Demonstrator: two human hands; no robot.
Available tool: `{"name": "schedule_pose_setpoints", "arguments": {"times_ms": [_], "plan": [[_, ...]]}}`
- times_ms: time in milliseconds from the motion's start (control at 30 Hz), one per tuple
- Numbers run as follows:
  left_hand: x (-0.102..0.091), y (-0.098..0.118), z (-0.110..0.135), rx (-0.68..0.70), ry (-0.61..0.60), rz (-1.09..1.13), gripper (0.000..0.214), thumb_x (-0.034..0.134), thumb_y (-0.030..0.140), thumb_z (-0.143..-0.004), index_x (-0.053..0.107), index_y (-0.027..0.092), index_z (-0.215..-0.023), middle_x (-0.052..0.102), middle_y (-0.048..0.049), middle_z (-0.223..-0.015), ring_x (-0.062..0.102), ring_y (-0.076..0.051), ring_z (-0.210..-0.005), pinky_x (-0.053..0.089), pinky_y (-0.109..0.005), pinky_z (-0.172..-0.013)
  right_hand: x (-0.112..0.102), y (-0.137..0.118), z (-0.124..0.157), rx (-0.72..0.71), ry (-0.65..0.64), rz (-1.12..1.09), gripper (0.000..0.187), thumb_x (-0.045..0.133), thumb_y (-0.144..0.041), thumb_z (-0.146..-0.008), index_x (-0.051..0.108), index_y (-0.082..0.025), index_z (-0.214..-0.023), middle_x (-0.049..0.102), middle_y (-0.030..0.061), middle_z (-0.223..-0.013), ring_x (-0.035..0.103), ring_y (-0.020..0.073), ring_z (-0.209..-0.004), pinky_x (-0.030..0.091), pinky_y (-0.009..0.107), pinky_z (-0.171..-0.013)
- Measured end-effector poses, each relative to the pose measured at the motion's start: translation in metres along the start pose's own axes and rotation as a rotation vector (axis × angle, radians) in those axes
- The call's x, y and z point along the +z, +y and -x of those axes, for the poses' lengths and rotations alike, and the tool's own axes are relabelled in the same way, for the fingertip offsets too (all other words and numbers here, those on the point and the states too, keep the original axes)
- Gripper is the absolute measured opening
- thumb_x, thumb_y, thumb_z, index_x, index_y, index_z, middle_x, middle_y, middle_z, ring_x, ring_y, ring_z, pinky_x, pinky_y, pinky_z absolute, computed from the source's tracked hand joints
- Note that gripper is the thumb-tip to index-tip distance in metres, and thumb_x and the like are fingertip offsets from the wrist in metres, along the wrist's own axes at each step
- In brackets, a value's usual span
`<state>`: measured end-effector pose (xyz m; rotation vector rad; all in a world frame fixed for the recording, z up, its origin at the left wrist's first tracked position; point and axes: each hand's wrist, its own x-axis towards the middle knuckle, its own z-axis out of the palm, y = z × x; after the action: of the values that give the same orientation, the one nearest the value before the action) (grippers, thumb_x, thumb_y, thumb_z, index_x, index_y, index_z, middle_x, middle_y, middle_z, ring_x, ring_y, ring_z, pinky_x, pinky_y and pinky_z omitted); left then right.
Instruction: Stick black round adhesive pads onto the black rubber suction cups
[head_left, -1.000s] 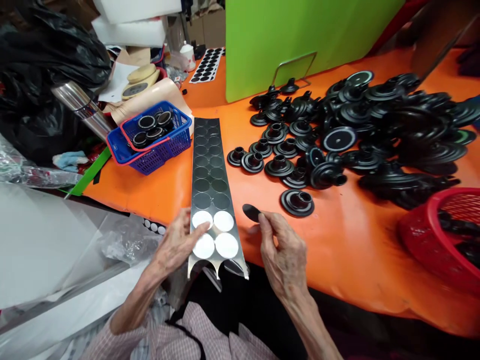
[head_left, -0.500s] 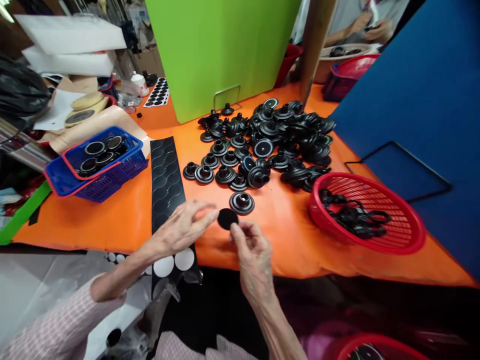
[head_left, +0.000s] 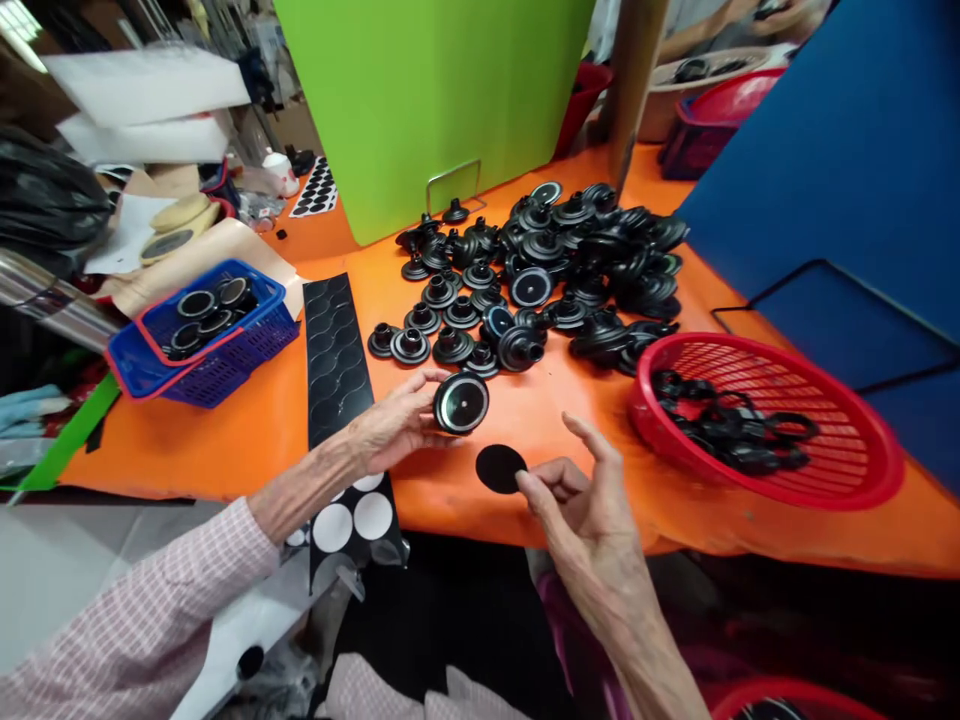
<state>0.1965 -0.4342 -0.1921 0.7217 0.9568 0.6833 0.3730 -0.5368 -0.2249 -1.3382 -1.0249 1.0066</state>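
My left hand (head_left: 397, 420) grips a black flanged rubber cup (head_left: 460, 403) by its rim, with the silver-ringed underside facing me. Lower right, my right hand (head_left: 592, 510) pinches a flat black round disc (head_left: 499, 468) at its edge between thumb and finger, and the index finger stands apart. Under my left wrist lies a long strip sheet (head_left: 337, 350) with rows of dark round patches. White circles (head_left: 332, 527) mark its near end, partly hidden by my forearm.
A heap of similar black rubber cups (head_left: 540, 280) covers the orange table top (head_left: 570, 420). A red round basket (head_left: 757, 420) holds black parts, and a blue basket (head_left: 202, 335) holds dark rings. A green board and a blue board stand behind. A co-worker's arm shows at top right.
My left hand has lifted the rubber cup off the table and turned its underside up. My right hand has moved right with the disc. The view has swung right since the earliest frame.
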Motion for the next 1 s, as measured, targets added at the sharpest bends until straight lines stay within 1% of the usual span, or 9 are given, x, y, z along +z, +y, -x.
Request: {"name": "schedule_pose_setpoints", "arguments": {"times_ms": [67,167,233,333,433,500,633,767,1000], "plan": [[-0.005,0.000,0.019,-0.044,0.060,0.140,0.020,0.064,0.033,-0.084,0.057,0.017,-0.095,0.063,-0.0053,-0.090,0.063,-0.017,-0.077,0.055,-0.033,-0.068,0.009,-0.002,-0.002,0.043,-0.036,-0.076,0.030,0.069,-0.040,-0.080,0.054,-0.025,-0.101,0.054,-0.0048,-0.067,0.051,0.0108,-0.061,0.043,0.023,-0.061],[-0.013,-0.005,0.038,-0.015,0.071,0.168,0.017,0.066,0.024,-0.082,0.063,0.014,-0.095,0.064,-0.0071,-0.094,0.063,-0.017,-0.083,0.056,-0.033,-0.075,0.020,-0.004,-0.005,0.177,-0.131,-0.169,0.026,0.068,-0.044,-0.080,0.057,-0.021,-0.079,0.053,-0.0031,-0.068,0.049,0.0094,-0.062,0.041,0.022,-0.060],[-0.018,-0.010,0.046,0.034,0.058,0.109,0.021,0.068,0.018,-0.080,0.065,0.014,-0.101,0.065,-0.0063,-0.095,0.063,-0.016,-0.085,0.056,-0.034,-0.080,0.027,-0.004,-0.005,0.223,-0.163,-0.228,0.026,0.069,-0.045,-0.080,0.059,-0.021,-0.078,0.051,-0.0029,-0.070,0.048,0.0096,-0.064,0.040,0.022,-0.062],[-0.024,-0.017,0.054,0.090,0.056,0.055,0.032,0.070,0.017,-0.079,0.066,0.018,-0.110,0.065,-0.0068,-0.107,0.063,-0.018,-0.090,0.057,-0.036,-0.081,0.038,-0.001,-0.005,0.192,-0.137,-0.249,0.025,0.070,-0.045,-0.078,0.061,-0.021,-0.077,0.052,-0.0004,-0.083,0.051,0.0125,-0.079,0.042,0.025,-0.072],[-0.025,-0.021,0.059,0.114,0.029,0.052,0.038,0.070,0.015,-0.077,0.066,0.021,-0.114,0.062,-0.0079,-0.120,0.063,-0.022,-0.100,0.057,-0.038,-0.082,0.051,0.002,-0.004,0.144,-0.085,-0.206,0.025,0.068,-0.045,-0.079,0.063,-0.021,-0.074,0.053,0.0030,-0.103,0.052,0.0162,-0.098,0.042,0.028,-0.082],[-0.026,-0.023,0.061,0.118,0.010,0.055,0.038,0.070,0.014,-0.076,0.067,0.021,-0.114,0.062,-0.0084,-0.122,0.063,-0.023,-0.102,0.057,-0.037,-0.082,0.059,0.004,-0.003,0.139,-0.075,-0.178,0.025,0.067,-0.044,-0.080,0.064,-0.020,-0.073,0.053,0.0041,-0.110,0.052,0.0172,-0.102,0.043,0.029,-0.082],[-0.026,-0.026,0.062,0.103,0.012,0.070,0.040,0.069,0.012,-0.074,0.068,0.020,-0.113,0.066,-0.0080,-0.115,0.065,-0.020,-0.096,0.057,-0.033,-0.080,0.070,0.004,-0.001,0.137,-0.057,-0.174,0.023,0.067,-0.042,-0.079,0.064,-0.020,-0.073,0.055,0.0046,-0.105,0.054,0.0178,-0.099,0.045,0.030,-0.081],[-0.026,-0.028,0.062,0.087,0.050,0.077,0.042,0.068,0.011,-0.072,0.068,0.019,-0.113,0.066,-0.0080,-0.114,0.065,-0.020,-0.097,0.056,-0.035,-0.082,0.076,0.007,0.001,0.139,-0.019,-0.188,0.022,0.067,-0.041,-0.078,0.064,-0.019,-0.073,0.054,0.0042,-0.101,0.055,0.0176,-0.097,0.046,0.031,-0.083],[-0.025,-0.029,0.061,0.064,0.086,0.069,0.047,0.067,0.011,-0.068,0.067,0.017,-0.115,0.067,-0.0082,-0.111,0.066,-0.021,-0.095,0.055,-0.033,-0.080,0.081,0.010,0.002,0.170,-0.008,-0.209,0.024,0.067,-0.041,-0.078,0.064,-0.019,-0.073,0.053,0.0044,-0.104,0.055,0.0173,-0.097,0.047,0.031,-0.084]]}}
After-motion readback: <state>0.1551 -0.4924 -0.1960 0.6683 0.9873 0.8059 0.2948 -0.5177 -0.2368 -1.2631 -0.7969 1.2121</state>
